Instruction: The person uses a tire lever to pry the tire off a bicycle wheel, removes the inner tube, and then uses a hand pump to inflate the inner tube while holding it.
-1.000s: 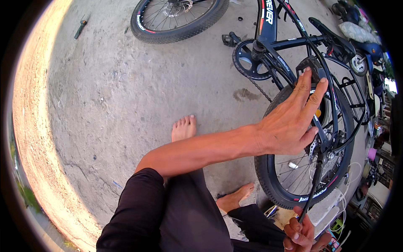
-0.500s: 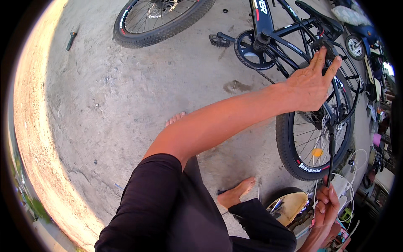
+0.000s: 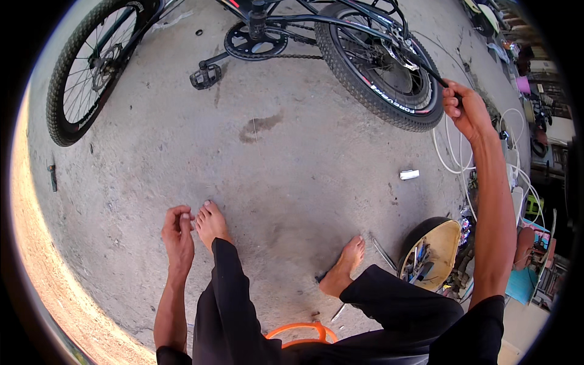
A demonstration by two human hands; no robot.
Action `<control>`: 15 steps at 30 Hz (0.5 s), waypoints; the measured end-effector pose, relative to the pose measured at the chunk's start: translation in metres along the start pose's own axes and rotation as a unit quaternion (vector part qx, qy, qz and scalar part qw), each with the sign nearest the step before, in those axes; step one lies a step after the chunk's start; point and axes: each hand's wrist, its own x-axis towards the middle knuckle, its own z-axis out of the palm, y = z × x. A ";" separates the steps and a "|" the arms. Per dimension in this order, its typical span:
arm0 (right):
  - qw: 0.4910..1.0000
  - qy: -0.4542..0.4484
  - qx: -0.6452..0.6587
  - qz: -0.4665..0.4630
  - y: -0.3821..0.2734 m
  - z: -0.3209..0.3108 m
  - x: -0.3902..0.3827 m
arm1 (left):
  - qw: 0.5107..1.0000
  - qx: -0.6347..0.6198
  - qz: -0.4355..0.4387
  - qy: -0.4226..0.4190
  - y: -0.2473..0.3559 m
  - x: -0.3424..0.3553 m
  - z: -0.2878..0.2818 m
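A black and dark blue bicycle lies tilted on the ground across the far side; its rear wheel is at right and its front wheel at left. My right hand is wrapped around the end of a black rod, apparently a kickstand, which reaches from the rear hub. The chainring and a black pedal face me between the wheels. Well away from the bicycle, my left hand hangs beside my left foot, fingers curled together, with no object showing in it.
Right of my right foot stands a tub of tools, with a thin metal tool beside it. A small white box and white cable lie beyond. An orange rim shows between my legs; a dark tool lies far left.
My left hand has let go of the bicycle's rear part and come back to near my left foot. My right hand still grips the rod. The view has shifted, and the bicycle appears farther left.
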 end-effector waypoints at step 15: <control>0.915 0.039 -0.316 -0.247 0.015 0.020 -0.007 | 0.875 0.408 -0.258 0.038 -0.135 0.013 0.091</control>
